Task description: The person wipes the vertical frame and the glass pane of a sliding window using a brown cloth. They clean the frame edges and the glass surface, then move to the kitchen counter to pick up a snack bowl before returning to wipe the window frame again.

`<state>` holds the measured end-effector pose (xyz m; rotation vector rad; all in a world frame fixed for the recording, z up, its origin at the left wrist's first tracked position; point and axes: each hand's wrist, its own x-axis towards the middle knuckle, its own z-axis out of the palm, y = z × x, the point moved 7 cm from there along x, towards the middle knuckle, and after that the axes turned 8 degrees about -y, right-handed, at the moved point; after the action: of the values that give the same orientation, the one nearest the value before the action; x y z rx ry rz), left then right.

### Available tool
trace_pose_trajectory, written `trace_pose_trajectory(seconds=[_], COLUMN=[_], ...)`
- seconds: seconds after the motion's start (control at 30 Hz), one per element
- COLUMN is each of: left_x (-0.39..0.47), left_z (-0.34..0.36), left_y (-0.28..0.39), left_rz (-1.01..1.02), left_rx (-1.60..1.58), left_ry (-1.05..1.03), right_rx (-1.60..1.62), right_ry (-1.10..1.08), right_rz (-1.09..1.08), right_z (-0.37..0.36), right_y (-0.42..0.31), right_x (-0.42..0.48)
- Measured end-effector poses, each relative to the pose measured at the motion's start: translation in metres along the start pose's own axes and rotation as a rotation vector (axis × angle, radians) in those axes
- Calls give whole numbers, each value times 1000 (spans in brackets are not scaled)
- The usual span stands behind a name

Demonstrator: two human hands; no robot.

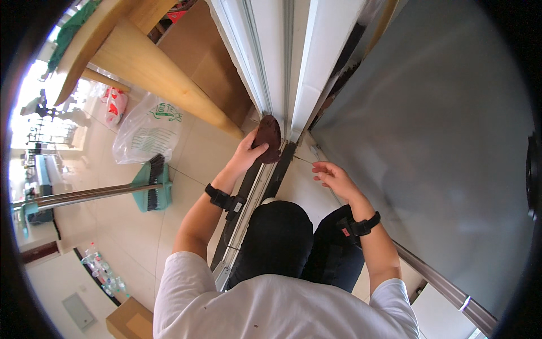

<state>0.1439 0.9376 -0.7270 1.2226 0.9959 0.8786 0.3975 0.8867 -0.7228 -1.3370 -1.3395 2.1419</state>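
My left hand point(247, 154) grips a dark brown cloth point(268, 137), wet-looking and folded, at the foot of a white door frame point(281, 76). Just below the cloth runs a light metal floor track point(259, 193) with dark strips along both sides. To the right, my right hand point(332, 176) is held over the pale floor with its fingers loosely curled and apart, and nothing shows in it. A thin dark strand or stick lies near its fingertips; whether they touch it I cannot tell. The cloth hides the upper end of the track.
A large grey panel point(423, 127) rises close on the right. At left stand a wooden table leg point(169, 80), a cardboard box point(207, 63), a plastic bag point(148, 131) and a green dustpan point(169, 199) with a brush. Several bottles point(103, 271) stand farther off.
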Motion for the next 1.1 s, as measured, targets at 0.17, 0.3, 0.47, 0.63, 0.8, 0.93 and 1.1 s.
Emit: trace_pose_trajectory(seconds=[0.17, 0.3, 0.47, 0.63, 0.8, 0.93, 1.1], left_x=[-25, -40, -36, -49, -110, -100, -58], left_z=[-20, -29, -11, -27, -47, -63, -72], left_y=[2, 0, 19, 48, 150, 206, 151], left_rz=[-90, -170, -114, -64, 536, 662, 393], left_rx=[8, 22, 176, 403, 1307, 1268, 1402], left_ry=[70, 205, 77, 308, 974, 1097, 829], right_rx=[-169, -212, -365, -305, -377, -358, -361], right_ry=[-108, -128, -240, -223, -202, -193, -202], right_rz=[-80, -95, -230, -210, -111, -133, -200], right_z=[2, 1, 16, 16, 11, 14, 22], right_y=[-8, -4, -16, -30, -41, -39, -34], right_x=[3, 2, 3, 5, -11, -7, 2])
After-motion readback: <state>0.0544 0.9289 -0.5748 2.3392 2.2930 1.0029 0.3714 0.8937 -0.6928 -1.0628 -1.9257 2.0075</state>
